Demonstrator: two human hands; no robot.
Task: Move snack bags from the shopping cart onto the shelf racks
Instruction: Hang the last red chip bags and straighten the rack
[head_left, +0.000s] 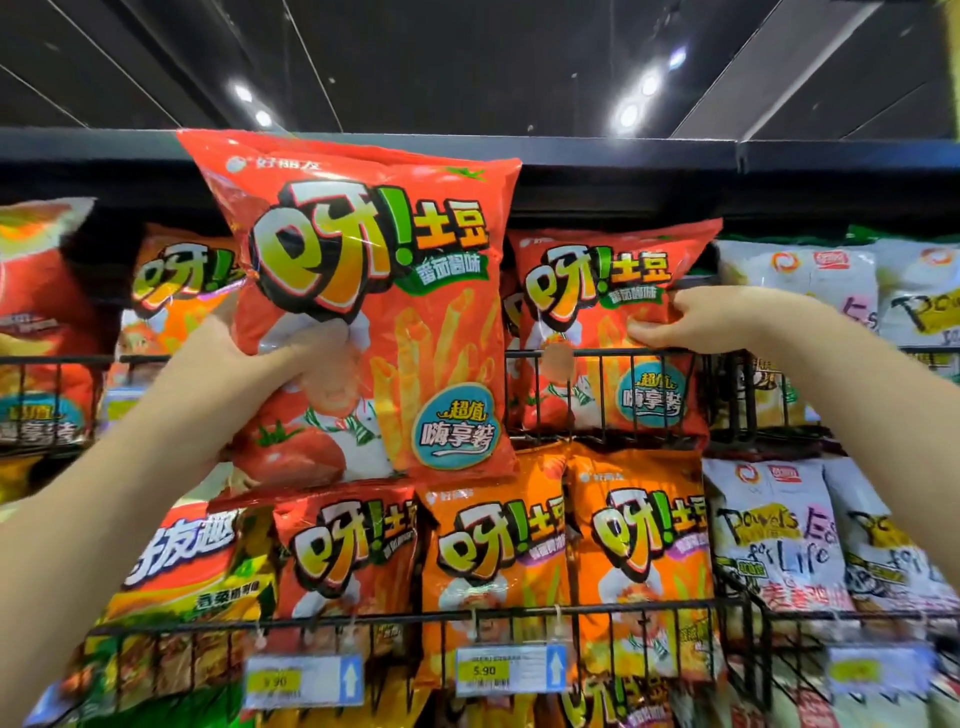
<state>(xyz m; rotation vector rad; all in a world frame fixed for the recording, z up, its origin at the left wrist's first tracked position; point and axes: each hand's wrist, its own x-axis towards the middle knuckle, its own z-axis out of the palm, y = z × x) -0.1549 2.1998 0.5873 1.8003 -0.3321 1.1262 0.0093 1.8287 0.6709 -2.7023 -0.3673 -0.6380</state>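
Red snack bag (374, 291), held upright in front of the shelf (623, 150): long axis near vertical, top seam uppermost and tipped slightly left, printed face toward the camera. The left hand (244, 374) grips its lower left edge, thumb across the front, the other fingers hidden behind the bag. To its right, a second red bag (608, 312) stands upright in the upper wire rack (602, 355); the right hand (696, 319) pinches that bag's right side. Orange bags (493, 561) fill the lower rack (415, 616), above yellow price tags (483, 670).
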